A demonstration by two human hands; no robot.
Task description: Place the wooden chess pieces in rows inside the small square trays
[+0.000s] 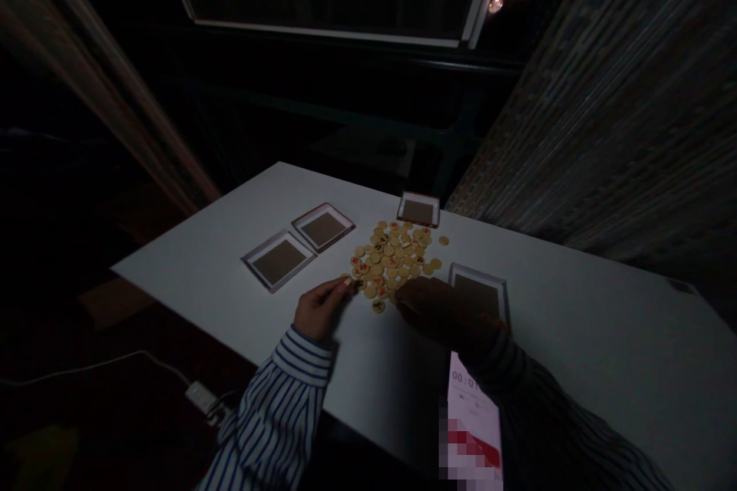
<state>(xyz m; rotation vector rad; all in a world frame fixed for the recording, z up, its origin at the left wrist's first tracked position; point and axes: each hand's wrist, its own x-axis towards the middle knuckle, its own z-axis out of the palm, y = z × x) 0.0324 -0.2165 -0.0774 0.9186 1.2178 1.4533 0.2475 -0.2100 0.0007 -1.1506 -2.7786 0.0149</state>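
Note:
A loose heap of round, pale wooden xiangqi pieces (pixel 391 261), some face up with red or black characters, lies on the white table. At the heap's near left edge, my left hand (pixel 318 311) pinches a xiangqi piece (pixel 348 281) between thumb and fingertips. My right hand (pixel 441 311) reaches over the near right edge, in deep shadow, its fingers bent down and together. Whatever is under those fingers is hidden. One piece with a dark character (pixel 378 307) lies between the two hands.
Shallow open boxes surround the heap: a left box (pixel 262 280), a second box (pixel 347 226), a back box (pixel 419 222) and a right box (pixel 504 291) partly behind my right hand. A lit phone (pixel 473 422) showing a timer sits near me. A power strip (pixel 201 399) lies below the table's left edge.

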